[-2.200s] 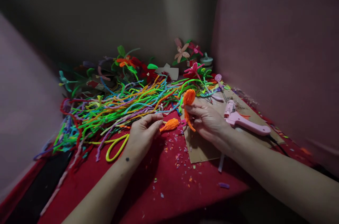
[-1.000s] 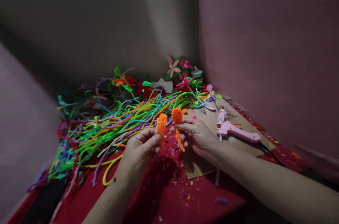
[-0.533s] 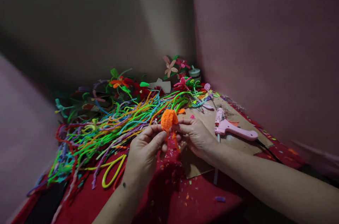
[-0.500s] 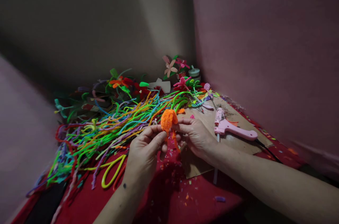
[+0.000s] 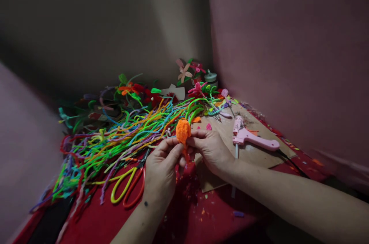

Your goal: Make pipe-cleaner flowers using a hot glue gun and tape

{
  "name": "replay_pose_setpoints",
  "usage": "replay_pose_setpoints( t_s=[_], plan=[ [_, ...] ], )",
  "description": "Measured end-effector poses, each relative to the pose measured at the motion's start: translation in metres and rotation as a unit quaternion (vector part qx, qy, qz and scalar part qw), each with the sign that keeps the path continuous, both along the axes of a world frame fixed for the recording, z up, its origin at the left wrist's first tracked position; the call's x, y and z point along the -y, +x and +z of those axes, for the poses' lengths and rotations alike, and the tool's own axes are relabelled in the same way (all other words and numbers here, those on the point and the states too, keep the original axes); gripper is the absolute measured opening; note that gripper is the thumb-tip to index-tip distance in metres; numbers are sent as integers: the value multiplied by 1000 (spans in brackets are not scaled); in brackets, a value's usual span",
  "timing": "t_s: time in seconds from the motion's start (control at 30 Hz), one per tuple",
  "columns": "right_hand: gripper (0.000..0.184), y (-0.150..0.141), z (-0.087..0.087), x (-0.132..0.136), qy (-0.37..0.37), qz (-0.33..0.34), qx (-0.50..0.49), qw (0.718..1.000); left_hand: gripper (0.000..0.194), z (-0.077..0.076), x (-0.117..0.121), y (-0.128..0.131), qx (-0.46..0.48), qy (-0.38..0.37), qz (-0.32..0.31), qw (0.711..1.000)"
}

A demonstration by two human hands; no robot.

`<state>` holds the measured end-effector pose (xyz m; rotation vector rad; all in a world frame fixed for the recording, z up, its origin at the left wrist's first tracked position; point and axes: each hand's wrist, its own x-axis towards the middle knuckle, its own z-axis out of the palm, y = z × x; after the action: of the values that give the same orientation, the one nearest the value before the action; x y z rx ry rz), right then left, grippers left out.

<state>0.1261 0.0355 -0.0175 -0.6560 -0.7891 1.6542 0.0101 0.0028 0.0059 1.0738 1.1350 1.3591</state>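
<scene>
Between my two hands is an orange fuzzy pipe cleaner piece [image 5: 183,130], bent into a rounded, petal-like bundle with a short tail hanging below. My left hand [image 5: 165,159] pinches its lower left side between thumb and fingers. From the right, my right hand [image 5: 210,150] grips the same piece near its base with thumb and forefinger. The fingertips partly hide the base and tail. Just left of my left hand lie scissors [image 5: 123,190] with one yellow and one red handle loop, their blades partly under the pile.
Many coloured pipe cleaners [image 5: 138,132] spread over the red cloth [image 5: 95,224] at left. A pink glue gun [image 5: 255,138] rests on a brown board [image 5: 213,186] at right, its cord trailing. Pipe cleaner flowers [image 5: 184,73] and a lidded jar [image 5: 211,78] stand by the walls.
The orange piece has turned and looks more compact, its tail drawn in closer to the fingers. My left hand has shifted slightly right and down, uncovering more of the scissors.
</scene>
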Motion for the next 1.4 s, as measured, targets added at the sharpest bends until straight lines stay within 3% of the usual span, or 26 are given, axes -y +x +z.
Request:
replay_pose_setpoints(
  t_s=[0.2,0.57,0.83,1.0,1.23,1.4],
  plan=[
    [27,1,0,3,60,-18,73,995,13,-2,-1,1,-15,-13,14,1000],
    [22,1,-1,6,86,-9,115,990,17,-3,-3,0,-20,-11,28,999],
    [26,2,1,12,157,-47,198,966,17,-2,-2,-2,-32,-13,24,999],
    [24,2,0,11,154,-20,159,975,16,-4,-4,-5,-54,10,24,998],
    [24,6,2,7,125,34,105,986,18,5,-6,-8,-65,6,47,997],
    [29,7,1,2,112,99,53,987,18,13,-5,-13,-81,-18,0,997]
  ],
)
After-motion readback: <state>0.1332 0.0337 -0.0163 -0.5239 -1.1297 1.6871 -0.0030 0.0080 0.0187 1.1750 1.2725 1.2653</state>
